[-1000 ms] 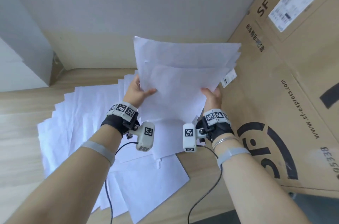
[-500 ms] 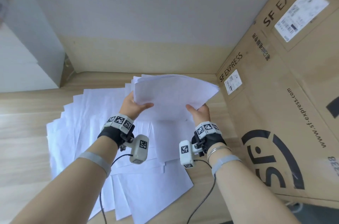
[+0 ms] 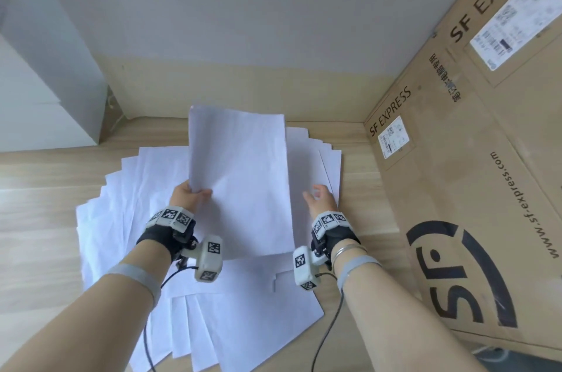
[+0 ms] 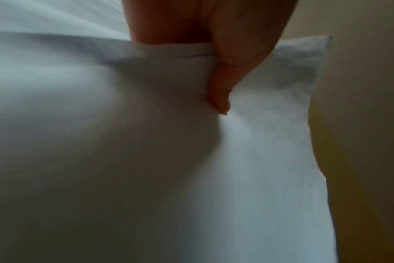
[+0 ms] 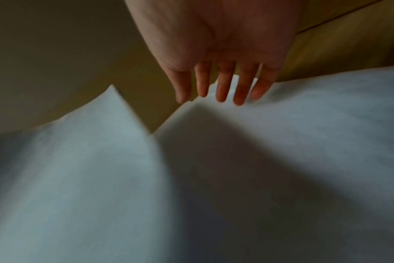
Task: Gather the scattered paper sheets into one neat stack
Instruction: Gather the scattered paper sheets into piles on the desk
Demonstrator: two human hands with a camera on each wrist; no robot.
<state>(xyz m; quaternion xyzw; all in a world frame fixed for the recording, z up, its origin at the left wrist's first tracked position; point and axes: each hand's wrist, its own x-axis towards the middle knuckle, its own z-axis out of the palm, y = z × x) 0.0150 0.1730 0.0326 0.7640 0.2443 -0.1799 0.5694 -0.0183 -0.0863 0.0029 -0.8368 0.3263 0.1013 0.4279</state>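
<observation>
Above the spread sheets (image 3: pixel 127 219) on the table (image 3: pixel 36 219), my left hand (image 3: pixel 188 198) pinches the stack (image 3: pixel 240 183) by its left edge. Right hand (image 3: pixel 319 198), fingers straight, holds nothing, between stack and box (image 3: pixel 456 189).

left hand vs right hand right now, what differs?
Grip: the left hand pinches the lifted stack at its left edge, thumb on top; the right hand holds nothing.
Fingers: the left hand's are curled round the paper; the right hand's are straight and spread.
Place: the left is at the stack; the right is over the loose sheets beside it.
Shared: both wear marker wristbands.
</observation>
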